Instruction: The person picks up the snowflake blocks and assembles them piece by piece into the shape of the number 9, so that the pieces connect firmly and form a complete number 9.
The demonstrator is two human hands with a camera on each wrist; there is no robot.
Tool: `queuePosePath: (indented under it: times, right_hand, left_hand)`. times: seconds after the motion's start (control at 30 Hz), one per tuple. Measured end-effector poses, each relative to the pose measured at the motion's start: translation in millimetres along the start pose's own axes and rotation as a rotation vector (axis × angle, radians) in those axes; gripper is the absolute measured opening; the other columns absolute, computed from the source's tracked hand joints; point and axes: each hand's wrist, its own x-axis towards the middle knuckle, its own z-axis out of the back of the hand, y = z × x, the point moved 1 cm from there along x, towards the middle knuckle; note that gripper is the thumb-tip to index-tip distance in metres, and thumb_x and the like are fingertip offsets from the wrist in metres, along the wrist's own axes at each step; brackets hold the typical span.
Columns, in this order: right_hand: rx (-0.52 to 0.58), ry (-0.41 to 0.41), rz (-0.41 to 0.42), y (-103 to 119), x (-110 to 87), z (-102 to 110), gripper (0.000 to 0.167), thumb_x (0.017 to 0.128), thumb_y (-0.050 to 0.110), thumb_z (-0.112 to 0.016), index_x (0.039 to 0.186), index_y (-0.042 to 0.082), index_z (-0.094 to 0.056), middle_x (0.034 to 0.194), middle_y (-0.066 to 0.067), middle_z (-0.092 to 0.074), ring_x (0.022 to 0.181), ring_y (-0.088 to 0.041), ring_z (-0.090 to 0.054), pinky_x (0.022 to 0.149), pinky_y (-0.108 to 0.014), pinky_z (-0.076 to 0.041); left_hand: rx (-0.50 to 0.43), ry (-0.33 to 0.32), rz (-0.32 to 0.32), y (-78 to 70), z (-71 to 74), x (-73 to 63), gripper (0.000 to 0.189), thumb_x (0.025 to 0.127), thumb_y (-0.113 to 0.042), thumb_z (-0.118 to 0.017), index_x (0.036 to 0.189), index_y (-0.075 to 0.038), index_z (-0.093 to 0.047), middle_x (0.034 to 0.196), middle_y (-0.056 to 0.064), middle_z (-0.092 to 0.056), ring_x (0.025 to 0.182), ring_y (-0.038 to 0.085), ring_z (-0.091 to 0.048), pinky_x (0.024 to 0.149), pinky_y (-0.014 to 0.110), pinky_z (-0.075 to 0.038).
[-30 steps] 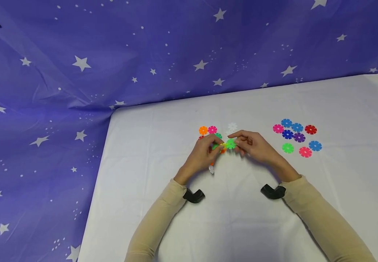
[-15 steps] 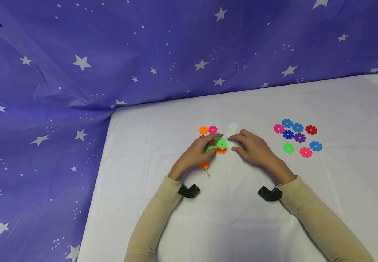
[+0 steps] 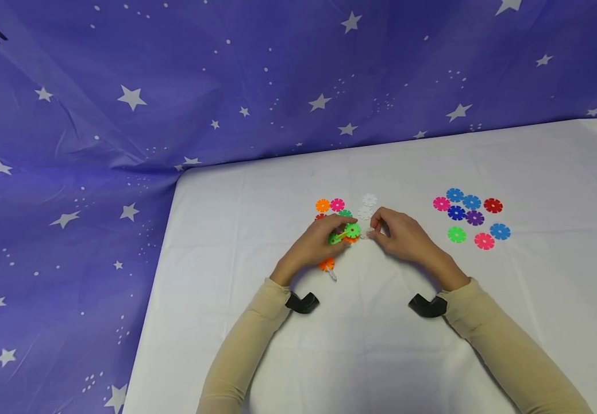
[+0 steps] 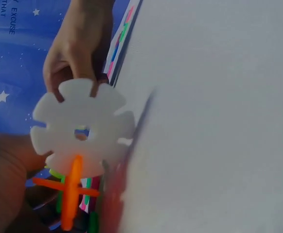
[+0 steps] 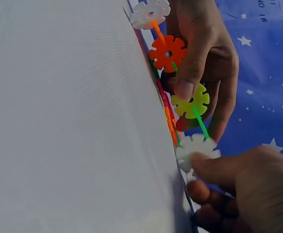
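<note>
My left hand grips a chain of notched plastic snowflake discs slotted into one another. A green disc pokes out past its fingertips, and a yellow disc sits by its thumb in the right wrist view. Below the palm, the chain's other end has an orange disc and a white end disc, large in the left wrist view. My right hand pinches a white disc between thumb and fingers, right at the edge of the chain's green disc.
Behind the hands lie loose discs, among them an orange one, a pink one and white ones. To the right, several more discs, including a purple one, are spread on the white-covered table. A starry blue cloth hangs behind.
My right hand has let go of the green disc on the chain and now pinches a white disc. My left hand has shifted slightly left, keeping the chain.
</note>
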Motion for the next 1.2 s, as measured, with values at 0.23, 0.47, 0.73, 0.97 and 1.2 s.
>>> queuePosePath:
  times: [0.23, 0.47, 0.73, 0.97, 1.2]
  right_hand:
    - [0.177, -0.030, 0.056, 0.6, 1.0, 1.7, 0.009, 0.090, 0.012, -0.070, 0.092, 0.009, -0.062, 0.070, 0.002, -0.058, 0.059, -0.009, -0.046, 0.054, -0.022, -0.038]
    - [0.244, -0.022, 0.053, 1.5, 0.8, 2.5, 0.008, 0.092, 0.013, -0.069, 0.091, 0.008, -0.063, 0.072, 0.001, -0.061, 0.061, -0.010, -0.050, 0.055, -0.020, -0.040]
    - [0.313, 0.015, 0.043, 4.8, -0.4, 3.2, 0.006, 0.093, 0.011, -0.066, 0.092, 0.008, -0.061, 0.073, -0.002, -0.068, 0.063, -0.010, -0.058, 0.057, -0.021, -0.043]
    - [0.354, 0.016, 0.025, 6.0, -1.2, 3.9, 0.007, 0.094, 0.011, -0.066, 0.092, 0.007, -0.062, 0.073, -0.005, -0.069, 0.063, -0.012, -0.060, 0.057, -0.021, -0.044]
    - [0.326, 0.018, 0.039, 7.7, -1.2, 4.9, 0.007, 0.094, 0.013, -0.066, 0.091, 0.008, -0.062, 0.073, -0.004, -0.068, 0.061, -0.010, -0.054, 0.056, -0.021, -0.041]
  left_hand:
    - [0.068, -0.079, 0.028, -2.4, -0.7, 0.5, 0.040, 0.089, -0.018, -0.072, 0.127, -0.012, -0.063, 0.111, 0.002, -0.067, 0.090, 0.013, -0.057, 0.086, 0.028, -0.046]
    - [0.051, -0.118, 0.043, -2.5, -0.4, 1.4, 0.038, 0.088, -0.020, -0.074, 0.124, -0.010, -0.066, 0.104, 0.002, -0.068, 0.083, 0.011, -0.055, 0.078, 0.023, -0.046]
    - [0.046, -0.106, 0.055, -3.5, -0.1, 1.2, 0.036, 0.090, -0.024, -0.073, 0.122, -0.010, -0.068, 0.092, 0.001, -0.067, 0.078, 0.009, -0.057, 0.075, 0.021, -0.046]
    - [0.025, -0.120, 0.041, -3.7, 1.0, 0.5, 0.036, 0.089, -0.022, -0.073, 0.122, -0.009, -0.068, 0.094, 0.002, -0.069, 0.079, 0.010, -0.059, 0.075, 0.019, -0.048]
    - [0.018, -0.121, 0.031, -5.0, 3.0, 0.0, 0.036, 0.089, -0.022, -0.073, 0.122, -0.009, -0.068, 0.094, 0.002, -0.069, 0.078, 0.010, -0.059, 0.075, 0.020, -0.049]
